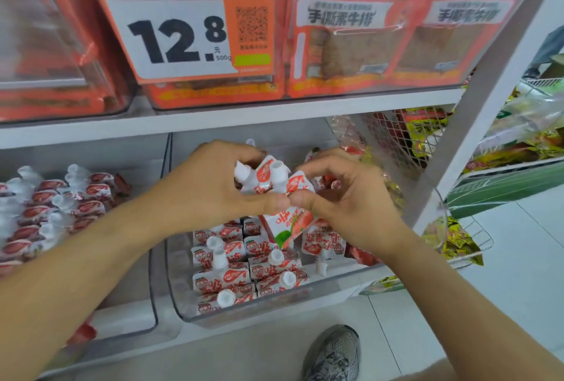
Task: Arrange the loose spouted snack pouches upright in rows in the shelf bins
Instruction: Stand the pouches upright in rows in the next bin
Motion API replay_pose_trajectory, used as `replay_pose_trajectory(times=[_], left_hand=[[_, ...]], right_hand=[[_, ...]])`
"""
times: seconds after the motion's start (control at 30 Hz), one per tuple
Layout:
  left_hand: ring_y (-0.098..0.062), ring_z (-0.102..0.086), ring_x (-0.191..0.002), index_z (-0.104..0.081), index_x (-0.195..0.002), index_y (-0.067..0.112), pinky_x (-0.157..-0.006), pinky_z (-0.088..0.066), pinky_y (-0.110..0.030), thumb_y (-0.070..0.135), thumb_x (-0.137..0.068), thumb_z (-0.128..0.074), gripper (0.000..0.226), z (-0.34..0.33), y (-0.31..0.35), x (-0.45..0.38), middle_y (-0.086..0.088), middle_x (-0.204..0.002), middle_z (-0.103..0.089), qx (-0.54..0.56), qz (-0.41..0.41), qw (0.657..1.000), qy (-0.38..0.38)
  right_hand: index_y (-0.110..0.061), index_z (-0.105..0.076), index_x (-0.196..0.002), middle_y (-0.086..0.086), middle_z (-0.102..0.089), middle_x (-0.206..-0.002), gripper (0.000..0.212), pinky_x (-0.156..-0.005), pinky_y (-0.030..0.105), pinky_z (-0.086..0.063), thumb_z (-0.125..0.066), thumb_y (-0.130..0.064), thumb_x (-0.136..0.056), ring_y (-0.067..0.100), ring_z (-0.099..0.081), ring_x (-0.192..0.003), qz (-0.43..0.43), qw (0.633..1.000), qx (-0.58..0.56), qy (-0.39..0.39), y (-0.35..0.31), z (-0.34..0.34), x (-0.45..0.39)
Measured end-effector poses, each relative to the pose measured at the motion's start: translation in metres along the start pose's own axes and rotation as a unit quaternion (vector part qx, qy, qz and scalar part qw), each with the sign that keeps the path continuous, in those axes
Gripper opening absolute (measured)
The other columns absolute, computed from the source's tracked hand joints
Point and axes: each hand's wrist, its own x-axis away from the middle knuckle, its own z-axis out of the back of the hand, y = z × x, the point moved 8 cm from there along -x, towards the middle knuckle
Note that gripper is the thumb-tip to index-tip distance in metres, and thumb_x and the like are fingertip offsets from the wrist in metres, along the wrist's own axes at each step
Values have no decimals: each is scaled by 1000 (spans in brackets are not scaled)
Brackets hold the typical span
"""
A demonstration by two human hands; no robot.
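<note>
Above the clear middle shelf bin [274,310], my left hand [213,185] grips a bunch of red-and-white spouted pouches [262,177] with white caps. My right hand [345,197] pinches another pouch [293,222] by its top corner, so it hangs down right beside the bunch. Below them, several pouches [232,270] stand in rows at the bin's front left. A few loose pouches [323,246] lie at its right side. A neighbouring bin [152,313] on the left holds more upright pouches [55,212].
The shelf above carries clear bins of orange snack packs and a big 12.8 price card [183,26]. A white mesh divider [406,139] and shelf upright [476,112] stand to the right, with wire baskets of yellow packs beyond. My shoe [335,353] is on the tiled floor below.
</note>
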Motion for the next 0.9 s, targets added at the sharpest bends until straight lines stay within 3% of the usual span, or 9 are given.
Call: replay_pose_trajectory(times=[0.13,0.23,0.3,0.37,0.43,0.57,0.63,0.77,0.9], left_hand=[[-9,-68,-74,-74,-94,34,-68,-50,-33,48,-70,-78,28,7,-7,12,12,-83,-74,18,8,999,39],[-6,-67,-71,-72,-96,40,-64,-49,-25,49,-73,-74,24,9,-13,19,17,-80,-73,13,13,998,54],[0,-63,-61,-69,-89,44,-57,-44,-13,46,-74,-74,16,9,-14,25,24,-72,-69,24,3,998,64],[10,-63,-68,-69,-88,45,-62,-43,-7,42,-73,-76,17,12,-18,29,32,-76,-68,38,-3,996,82],[12,-64,-82,-71,-93,44,-70,-46,-8,43,-71,-77,23,13,-20,32,35,-87,-68,27,-10,995,98],[7,-65,-88,-69,-106,44,-79,-53,-21,46,-70,-79,37,9,-34,33,30,-94,-69,-2,10,994,109],[1,-65,-94,-66,-113,43,-84,-54,-36,50,-71,-77,44,6,-41,32,24,-101,-69,-22,22,993,110],[-2,-64,-96,-65,-114,43,-85,-54,-38,52,-71,-75,45,6,-41,33,23,-102,-68,-13,21,993,114],[-5,-64,-96,-67,-114,41,-84,-52,-36,49,-70,-75,46,7,-36,34,21,-102,-69,-12,16,992,124]], right_hand=[[-14,-70,-104,1,-74,-94,34,-79,29,-55,-68,-39,-82,13,-71,-90,-107,991,-50,-68,28,10,-5],[-17,-73,-96,-4,-74,-88,26,-79,36,-58,-83,-25,-74,9,-70,-82,-153,977,67,-131,55,26,-4],[-25,-74,-100,-15,-68,-92,41,-77,26,-54,-92,-25,-63,0,-63,-83,-126,955,160,-216,61,15,-1],[-36,-66,-118,-16,-55,-113,71,-86,17,-43,-94,-42,-53,-4,-48,-100,-79,917,258,-294,62,-8,5],[-42,-53,-133,-8,-39,-133,96,-100,29,-39,-89,-58,-45,11,-31,-119,-54,863,361,-350,68,-30,14],[-38,-57,-131,-2,-27,-151,91,-107,41,-32,-84,-64,-48,23,-22,-123,-9,788,496,-365,69,-52,16],[-39,-60,-128,-5,-30,-151,87,-104,41,-35,-83,-65,-48,23,-25,-122,-10,797,481,-365,72,-51,14],[-34,-54,-133,-7,-38,-150,75,-106,35,-36,-82,-51,-66,18,-32,-130,-37,871,376,-314,67,-22,10],[-22,-57,-128,-7,-67,-121,53,-85,31,-55,-78,-22,-79,1,-62,-102,-46,949,264,-169,56,20,-9]])
